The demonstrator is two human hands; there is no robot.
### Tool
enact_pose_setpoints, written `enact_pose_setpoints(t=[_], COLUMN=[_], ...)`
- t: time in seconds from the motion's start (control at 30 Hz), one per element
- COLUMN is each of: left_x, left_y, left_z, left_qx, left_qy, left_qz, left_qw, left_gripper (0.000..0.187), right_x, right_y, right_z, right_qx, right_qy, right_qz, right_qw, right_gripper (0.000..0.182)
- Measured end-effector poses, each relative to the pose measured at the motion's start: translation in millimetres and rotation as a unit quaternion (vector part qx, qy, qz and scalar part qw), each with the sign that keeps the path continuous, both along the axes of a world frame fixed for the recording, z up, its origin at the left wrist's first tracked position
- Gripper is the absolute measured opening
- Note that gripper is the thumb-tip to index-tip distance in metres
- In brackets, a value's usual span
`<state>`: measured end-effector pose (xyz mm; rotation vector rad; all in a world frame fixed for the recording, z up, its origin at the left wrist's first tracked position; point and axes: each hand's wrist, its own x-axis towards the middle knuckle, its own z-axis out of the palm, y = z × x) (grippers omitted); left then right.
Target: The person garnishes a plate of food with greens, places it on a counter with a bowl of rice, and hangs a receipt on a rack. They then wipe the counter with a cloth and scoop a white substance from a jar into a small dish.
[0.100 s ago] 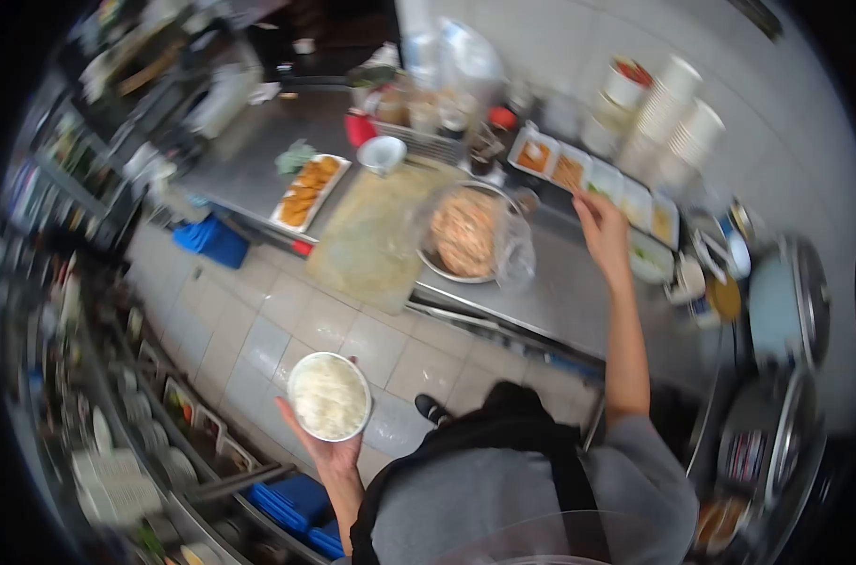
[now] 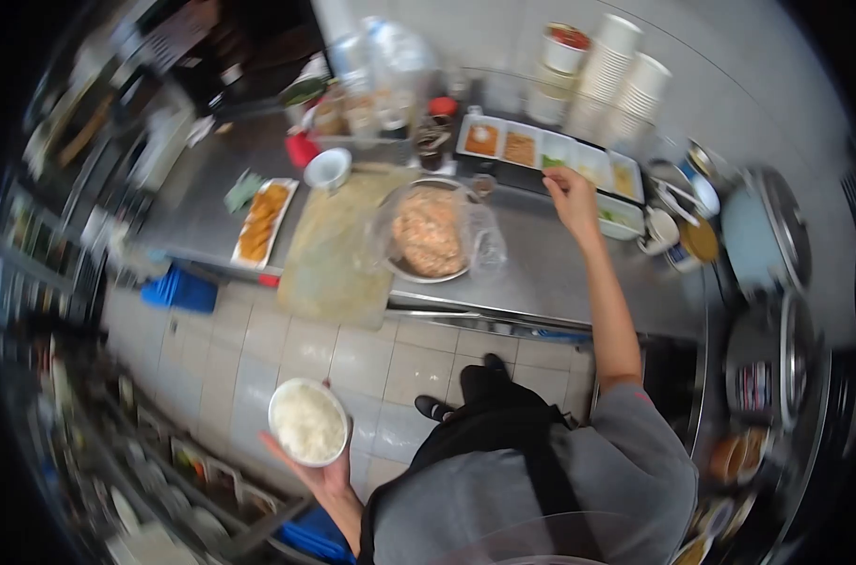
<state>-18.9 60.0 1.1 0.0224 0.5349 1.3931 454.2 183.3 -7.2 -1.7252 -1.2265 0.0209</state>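
Observation:
In my left hand (image 2: 330, 478) is a white bowl (image 2: 273, 426), held from below and heaped with white rice (image 2: 309, 423). My right hand (image 2: 576, 201) is stretched over the steel counter at the front edge of a row of topping containers, thumb and fingers pinched together. Whatever the pinch holds is too small to make out. Nearest to the fingertips is the container of chopped greens (image 2: 556, 156). To its left stand a container of brown crumbs (image 2: 519, 146) and one of orange topping (image 2: 481, 137). Pale toppings (image 2: 624, 179) fill the right-hand end.
A metal bowl of pinkish mixture (image 2: 430, 231), lined with plastic, sits beside a worn cutting board (image 2: 334, 245). Fried pieces lie on a white tray (image 2: 265, 224). Stacked cups (image 2: 602, 75) stand behind the toppings; a rice cooker (image 2: 762, 226) is at right. Shelving (image 2: 164, 471) runs at lower left.
The view has turned, so the counter and its things sit further left. My right hand's pinched fingers are now beside the greens. The rice bowl stays in my left hand.

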Motion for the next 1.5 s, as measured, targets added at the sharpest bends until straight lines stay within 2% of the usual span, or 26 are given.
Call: enact_pose_setpoints(t=[0.07,0.17,0.27,0.37,0.4,0.43,0.53,0.63,0.77,0.87,0.9,1.0,1.13,1.17,1.27,1.3,1.4,1.47,1.5], left_x=[-9,-25,-37,-28,-21,-10,21,68,127,160,167,173,169,164,139,130,83,47,39], left_y=[8,17,33,49,54,61,87,112,135,144,145,151,160,162,173,177,195,204,208], left_z=[2,-8,-10,-3,1,7,11,22,28,30,29,26,27,27,23,22,15,14,25], left_qx=[-0.02,-0.115,-0.124,-0.119,-0.118,-0.122,-0.078,-0.055,-0.055,-0.051,-0.047,-0.035,-0.058,-0.052,-0.028,-0.022,-0.016,-0.032,-0.071], left_qy=[-0.008,0.083,0.131,0.164,0.174,0.184,0.149,0.098,0.085,0.098,0.102,0.11,0.085,0.091,0.055,0.039,0.029,0.059,0.092], left_qz=[0.011,0.063,0.061,0.031,0.02,0.006,-0.093,-0.142,-0.188,-0.209,-0.217,-0.215,-0.166,-0.154,-0.139,-0.129,-0.098,-0.048,-0.009], left_qw=[1.0,0.988,0.982,0.979,0.977,0.975,0.981,0.983,0.977,0.972,0.97,0.97,0.981,0.982,0.988,0.991,0.995,0.997,0.993], left_gripper=[0.074,0.07,0.07,0.069,0.069,0.068,0.067,0.065,0.066,0.066,0.066,0.066,0.069,0.069,0.065,0.064,0.061,0.061,0.06], right_x=[18,44,91,116,125,134,157,181,199,204,205,209,219,219,215,210,214,204,216], right_y=[-20,-62,-91,-103,-104,-102,-93,-85,-79,-68,-66,-60,-64,-68,-72,-70,-71,-71,-78], right_z=[-7,-15,-40,-51,-55,-61,-75,-82,-72,-71,-70,-68,-71,-57,-51,-51,-69,-66,-86], right_qx=[0.016,0.025,-0.018,-0.145,-0.187,-0.251,-0.286,-0.325,-0.347,-0.379,-0.357,-0.399,-0.215,-0.241,-0.147,-0.179,-0.089,-0.12,-0.168], right_qy=[-0.047,-0.097,-0.13,-0.197,-0.218,-0.191,-0.157,-0.135,-0.229,-0.16,-0.149,-0.089,0.053,0.046,0.039,0.033,-0.028,-0.045,-0.076], right_qz=[-0.089,-0.207,-0.293,-0.332,-0.333,-0.322,-0.231,-0.088,0.039,0.11,0.131,0.157,0.1,0.039,-0.054,-0.058,-0.08,-0.131,-0.082], right_qw=[0.995,0.973,0.947,0.911,0.898,0.893,0.916,0.932,0.909,0.905,0.913,0.899,0.97,0.969,0.987,0.982,0.992,0.983,0.98], right_gripper=[0.014,0.012,0.01,0.01,0.009,0.011,0.015,0.018,0.018,0.018,0.014,0.011,0.008,0.008,0.009,0.008,0.007,0.007,0.008])
